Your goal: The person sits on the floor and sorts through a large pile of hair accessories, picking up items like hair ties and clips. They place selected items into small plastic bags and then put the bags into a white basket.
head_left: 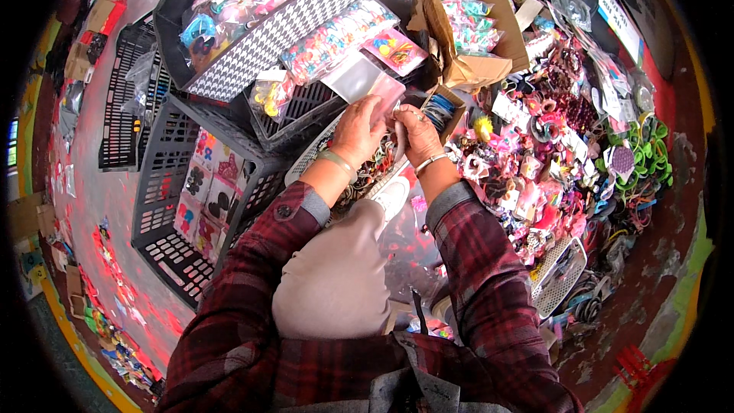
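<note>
My left hand [358, 134] and my right hand [419, 134] meet over a small clear plastic packet [384, 101] with a pink tint, and both grip it by its lower edge. A bracelet sits on each wrist, and red plaid sleeves cover both forearms. Under the hands lies a white mesh basket [307, 162] with dark hair accessories in it. Just right of the packet stands a small open cardboard box [443, 107] with blue and dark elastic bands.
Dark plastic crates [172, 183] hold carded hair clips on the left. A houndstooth-lined bin [290, 23] and a cardboard box [474, 30] of packets stand behind. A heap of colourful hair ties and clips [566, 145] spreads on the right. My knee and white shoe [391, 195] are below.
</note>
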Action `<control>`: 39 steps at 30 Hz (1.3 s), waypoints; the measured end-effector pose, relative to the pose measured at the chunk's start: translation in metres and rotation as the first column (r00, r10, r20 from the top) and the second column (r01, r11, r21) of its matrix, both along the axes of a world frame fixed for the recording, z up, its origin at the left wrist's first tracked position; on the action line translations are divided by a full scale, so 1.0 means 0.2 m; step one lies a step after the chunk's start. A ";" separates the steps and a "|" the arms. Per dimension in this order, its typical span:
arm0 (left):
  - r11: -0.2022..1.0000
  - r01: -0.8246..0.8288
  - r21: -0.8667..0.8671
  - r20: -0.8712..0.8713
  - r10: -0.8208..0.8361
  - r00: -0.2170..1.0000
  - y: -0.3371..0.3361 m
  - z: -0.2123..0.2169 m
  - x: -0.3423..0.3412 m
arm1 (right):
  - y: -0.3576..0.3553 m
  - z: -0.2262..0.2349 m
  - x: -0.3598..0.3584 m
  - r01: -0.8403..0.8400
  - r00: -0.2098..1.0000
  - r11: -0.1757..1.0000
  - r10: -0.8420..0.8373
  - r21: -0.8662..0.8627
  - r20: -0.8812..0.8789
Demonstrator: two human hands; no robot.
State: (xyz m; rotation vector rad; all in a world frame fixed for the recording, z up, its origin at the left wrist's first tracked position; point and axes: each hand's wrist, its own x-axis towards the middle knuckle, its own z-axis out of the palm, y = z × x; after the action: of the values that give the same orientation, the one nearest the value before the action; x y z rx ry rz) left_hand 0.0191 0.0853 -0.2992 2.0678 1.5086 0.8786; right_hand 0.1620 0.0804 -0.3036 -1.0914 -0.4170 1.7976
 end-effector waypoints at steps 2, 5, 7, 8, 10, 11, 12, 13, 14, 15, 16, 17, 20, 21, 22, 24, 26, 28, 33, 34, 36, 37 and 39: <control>0.999 0.007 0.037 -0.024 -0.006 1.000 0.02 -0.01 -0.01 | 0.00 0.00 0.00 -0.019 1.000 1.000 0.019 0.010 0.003; 0.990 0.044 0.133 -0.095 -0.031 0.995 0.04 -0.03 -0.04 | -0.01 0.06 -0.01 -0.033 0.998 0.999 0.034 -0.023 0.050; 0.987 0.070 0.143 -0.189 -0.043 0.981 0.06 -0.05 -0.05 | -0.02 0.11 -0.02 -0.019 0.998 0.998 0.022 -0.052 0.053; 0.984 0.086 0.153 -0.219 -0.051 0.974 0.06 -0.05 -0.05 | -0.03 0.11 -0.02 -0.024 0.995 0.998 0.030 -0.064 0.096; 0.978 0.117 0.172 -0.278 -0.066 0.958 0.07 -0.06 -0.05 | -0.04 0.11 -0.02 -0.031 0.982 0.996 0.047 -0.089 0.181; 0.973 0.148 0.176 -0.323 -0.085 0.942 0.07 -0.07 -0.06 | -0.05 0.10 -0.02 -0.008 0.980 0.993 0.032 -0.120 0.199; 0.967 0.179 0.179 -0.368 -0.103 0.924 0.07 -0.07 -0.06 | -0.06 0.09 -0.01 0.015 0.976 0.989 0.018 -0.150 0.217; 0.961 0.209 0.181 -0.413 -0.118 0.903 0.07 -0.07 -0.06 | -0.07 0.09 -0.01 0.038 0.972 0.983 0.005 -0.179 0.234; 0.953 0.243 0.180 -0.451 -0.140 0.881 0.07 -0.07 -0.06 | -0.07 0.09 -0.01 0.040 0.973 0.985 -0.001 -0.165 0.229; 0.951 0.245 0.187 -0.463 -0.135 0.876 0.08 -0.07 -0.05 | -0.08 0.08 -0.01 0.042 0.975 0.988 -0.007 -0.152 0.223; 0.949 0.249 0.193 -0.475 -0.132 0.870 0.08 -0.07 -0.05 | -0.08 0.08 -0.01 0.045 0.976 0.989 -0.014 -0.139 0.217; 0.947 0.252 0.198 -0.486 -0.129 0.864 0.08 -0.07 -0.05 | -0.09 0.08 -0.01 0.049 0.977 0.991 -0.022 -0.126 0.210; 0.944 0.271 0.190 -0.494 -0.146 0.857 0.09 -0.07 -0.05 | -0.08 0.09 -0.01 -0.030 0.960 0.993 0.061 -0.115 0.272; 0.944 0.264 0.198 -0.483 -0.140 0.865 0.09 -0.08 -0.05 | -0.08 0.09 -0.02 -0.046 0.959 0.993 0.074 -0.108 0.274; 0.945 0.256 0.205 -0.471 -0.134 0.872 0.09 -0.08 -0.05 | -0.08 0.08 -0.02 -0.062 0.957 0.993 0.088 -0.101 0.275; 0.944 0.253 0.214 -0.461 -0.131 0.878 0.10 -0.08 -0.05 | -0.07 0.08 -0.03 -0.080 0.952 0.991 0.107 -0.104 0.287; 0.941 0.262 0.216 -0.464 -0.137 0.875 0.12 -0.09 -0.06 | -0.08 0.08 -0.02 -0.088 0.945 0.991 0.116 -0.103 0.305; 0.937 0.253 0.241 -0.472 -0.114 0.874 0.12 -0.09 -0.05 | -0.09 0.08 -0.02 -0.062 0.948 0.992 0.092 -0.106 0.306; 0.929 0.263 0.260 -0.499 -0.104 0.860 0.16 -0.07 -0.03 | -0.18 0.11 0.02 -0.008 0.954 0.994 0.041 -0.112 0.298; 0.931 0.264 0.253 -0.507 -0.105 0.855 0.17 -0.09 -0.03 | -0.21 0.12 0.03 0.006 0.960 0.994 0.026 -0.113 0.280; 0.935 0.258 0.243 -0.512 -0.102 0.853 0.17 -0.11 -0.05 | -0.25 0.13 0.06 0.009 0.955 0.991 0.031 -0.135 0.296; 0.940 0.250 0.235 -0.512 -0.099 0.853 0.17 -0.11 -0.05 | -0.28 0.14 0.08 0.015 0.952 0.990 0.029 -0.143 0.305; 0.948 0.233 0.217 -0.513 -0.093 0.854 0.17 -0.10 -0.05 | -0.34 0.12 0.14 -0.011 0.919 0.990 0.065 -0.139 0.389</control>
State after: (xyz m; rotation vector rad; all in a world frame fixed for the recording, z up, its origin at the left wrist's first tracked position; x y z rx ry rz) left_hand 0.0101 0.1185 -0.3199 2.7438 1.4756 0.5263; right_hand 0.1905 0.0129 -0.2801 -1.5590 -0.5645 1.6552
